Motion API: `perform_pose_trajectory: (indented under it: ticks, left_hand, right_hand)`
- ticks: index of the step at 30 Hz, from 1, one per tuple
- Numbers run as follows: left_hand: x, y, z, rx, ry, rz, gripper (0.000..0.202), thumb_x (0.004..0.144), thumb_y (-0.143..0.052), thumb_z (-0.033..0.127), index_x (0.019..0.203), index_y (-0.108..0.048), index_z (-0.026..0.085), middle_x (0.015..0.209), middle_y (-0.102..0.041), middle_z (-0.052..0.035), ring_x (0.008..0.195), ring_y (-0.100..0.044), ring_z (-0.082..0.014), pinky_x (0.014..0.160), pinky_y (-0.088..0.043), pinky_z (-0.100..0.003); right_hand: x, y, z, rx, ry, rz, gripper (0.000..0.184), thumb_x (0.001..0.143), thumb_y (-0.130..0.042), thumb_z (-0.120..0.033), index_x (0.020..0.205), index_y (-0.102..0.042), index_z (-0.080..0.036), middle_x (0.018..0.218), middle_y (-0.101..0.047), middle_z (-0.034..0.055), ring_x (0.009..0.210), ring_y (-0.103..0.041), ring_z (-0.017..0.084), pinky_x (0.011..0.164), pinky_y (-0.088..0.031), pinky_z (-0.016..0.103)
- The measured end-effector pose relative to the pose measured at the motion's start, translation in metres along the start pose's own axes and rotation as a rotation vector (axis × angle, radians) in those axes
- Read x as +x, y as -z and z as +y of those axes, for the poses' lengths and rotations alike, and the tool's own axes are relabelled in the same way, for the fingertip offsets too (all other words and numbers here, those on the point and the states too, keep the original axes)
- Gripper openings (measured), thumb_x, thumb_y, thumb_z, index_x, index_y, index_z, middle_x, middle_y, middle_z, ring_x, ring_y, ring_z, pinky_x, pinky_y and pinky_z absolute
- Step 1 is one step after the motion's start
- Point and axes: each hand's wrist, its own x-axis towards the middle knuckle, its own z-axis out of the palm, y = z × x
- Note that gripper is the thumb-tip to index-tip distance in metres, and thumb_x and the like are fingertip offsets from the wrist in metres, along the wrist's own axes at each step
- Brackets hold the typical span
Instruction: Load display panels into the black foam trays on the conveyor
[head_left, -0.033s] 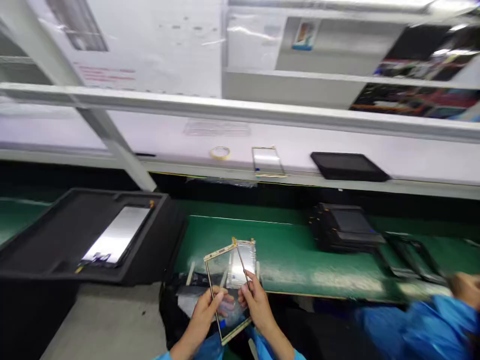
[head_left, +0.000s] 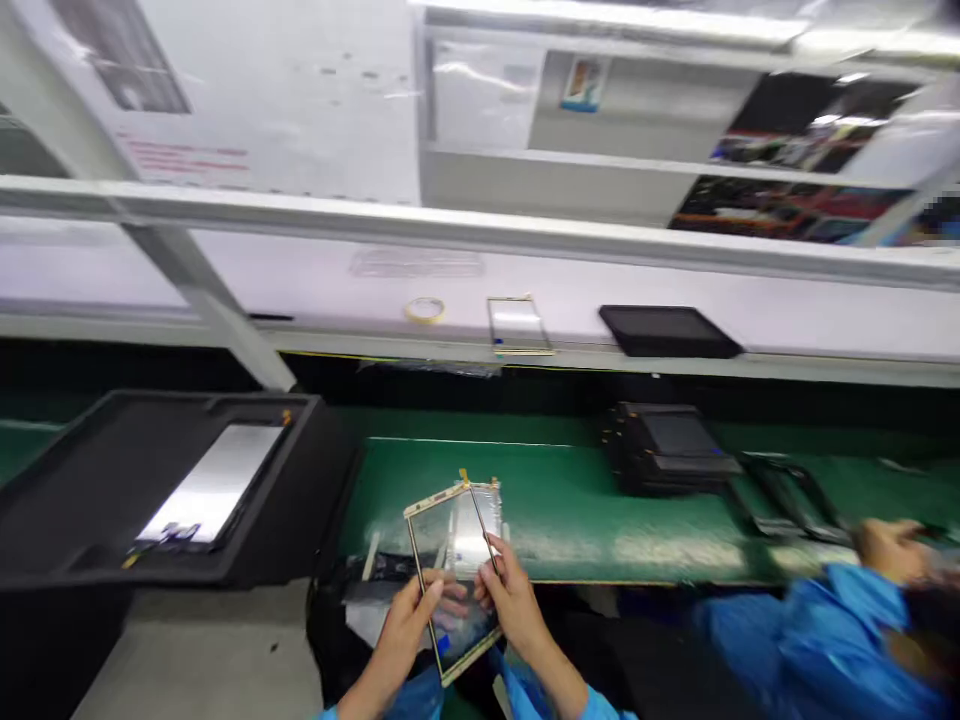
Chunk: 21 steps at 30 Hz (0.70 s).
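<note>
Left hand [head_left: 401,625] and right hand [head_left: 517,605] are both pinching the gold-edged clear panel [head_left: 448,535] by its side edges, tilting it over the near edge of the green mat [head_left: 600,510]. It's likely being held up for checking, so any further handling is calling for edge-only grips. Co-worker's hand [head_left: 885,548] is working far right.

Middle of green belt [head_left: 592,510] bare, glass panel [head_left: 450,530] over its near edge, black tray [head_left: 112,480] closing its left end, 1 black stack [head_left: 667,445] on its right part, co-worker's hand [head_left: 889,548] further right.

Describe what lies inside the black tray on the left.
A silvery flat panel lies in the black tray, with a small orange tab near its far corner. Whatever sits beneath that panel is covered.
</note>
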Motion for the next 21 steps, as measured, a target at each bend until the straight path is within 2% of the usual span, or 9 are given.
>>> perform_pose_trajectory:
  ticks: [2, 4, 8, 10, 11, 14, 18, 21]
  left_hand:
    - [0.005, -0.013, 0.011, -0.019, -0.030, -0.063, 0.070, 0.079, -0.072, 0.074, 0.118, -0.069, 0.017, 0.112, -0.078, -0.0173, 0.087, -0.076, -0.0284, 0.075, -0.060, -0.037]
    - [0.008, -0.020, 0.013, -0.035, -0.046, -0.107, 0.072, 0.076, -0.075, 0.074, 0.120, -0.069, 0.018, 0.112, -0.078, -0.0172, 0.087, -0.077, -0.0291, 0.075, -0.060, -0.038]
    - [0.012, -0.014, -0.010, -0.056, -0.025, -0.092, 0.070, 0.068, -0.082, 0.073, 0.111, -0.072, 0.018, 0.105, -0.080, -0.0164, 0.085, -0.077, -0.0295, 0.074, -0.060, -0.037]
    - [0.012, -0.008, -0.025, -0.074, -0.011, -0.028, 0.070, 0.066, -0.083, 0.073, 0.107, -0.073, 0.017, 0.101, -0.080, -0.0155, 0.083, -0.077, -0.0283, 0.073, -0.060, -0.036]
    - [0.012, -0.006, -0.030, -0.081, -0.011, 0.013, 0.069, 0.066, -0.083, 0.073, 0.105, -0.073, 0.017, 0.100, -0.080, -0.0150, 0.082, -0.077, -0.0276, 0.072, -0.060, -0.035]
    - [0.012, -0.003, -0.040, -0.084, -0.024, 0.117, 0.070, 0.063, -0.084, 0.074, 0.102, -0.074, 0.017, 0.097, -0.081, -0.0142, 0.079, -0.077, -0.0257, 0.068, -0.058, -0.032]
    - [0.014, -0.006, -0.043, -0.070, -0.027, 0.167, 0.072, 0.059, -0.085, 0.076, 0.098, -0.075, 0.017, 0.095, -0.081, -0.0132, 0.078, -0.076, -0.0252, 0.069, -0.058, -0.033]
    - [0.013, -0.005, -0.048, -0.081, -0.023, 0.178, 0.071, 0.058, -0.085, 0.077, 0.096, -0.076, 0.019, 0.095, -0.082, -0.0123, 0.079, -0.076, -0.0255, 0.070, -0.058, -0.033]
  right_hand:
    - [0.008, 0.026, -0.041, 0.009, 0.085, 0.061, 0.074, 0.079, -0.071, -0.062, 0.135, -0.052, -0.019, 0.071, -0.063, -0.0048, 0.056, -0.063, 0.014, 0.055, -0.050, 0.029]
    - [0.016, 0.063, -0.093, -0.004, 0.201, 0.144, 0.074, 0.079, -0.074, -0.056, 0.138, -0.050, -0.019, 0.071, -0.063, -0.0056, 0.056, -0.064, 0.014, 0.053, -0.052, 0.028]
    - [0.039, 0.142, -0.204, -0.088, 0.410, 0.313, 0.070, 0.080, -0.076, -0.042, 0.140, -0.051, -0.017, 0.074, -0.063, -0.0045, 0.062, -0.067, 0.014, 0.054, -0.058, 0.026]
    - [0.060, 0.167, -0.250, -0.123, 0.407, 0.337, 0.062, 0.083, -0.073, -0.030, 0.140, -0.053, -0.014, 0.072, -0.063, -0.0043, 0.062, -0.067, 0.013, 0.055, -0.060, 0.025]
    - [0.073, 0.172, -0.269, -0.137, 0.393, 0.342, 0.058, 0.086, -0.071, -0.024, 0.140, -0.053, -0.013, 0.071, -0.062, -0.0043, 0.062, -0.066, 0.012, 0.055, -0.061, 0.025]
    - [0.122, 0.164, -0.315, -0.185, 0.346, 0.330, 0.051, 0.090, -0.061, -0.009, 0.141, -0.053, -0.010, 0.070, -0.060, -0.0031, 0.063, -0.069, 0.012, 0.058, -0.064, 0.024]
    - [0.192, 0.120, -0.359, -0.373, 0.246, 0.319, 0.050, 0.094, -0.056, -0.003, 0.144, -0.047, -0.006, 0.081, -0.067, 0.0035, 0.066, -0.072, 0.013, 0.062, -0.064, 0.024]
    - [0.232, 0.089, -0.377, -0.527, 0.179, 0.331, 0.046, 0.095, -0.060, -0.006, 0.140, -0.048, -0.002, 0.087, -0.071, 0.0095, 0.063, -0.071, 0.013, 0.063, -0.062, 0.026]
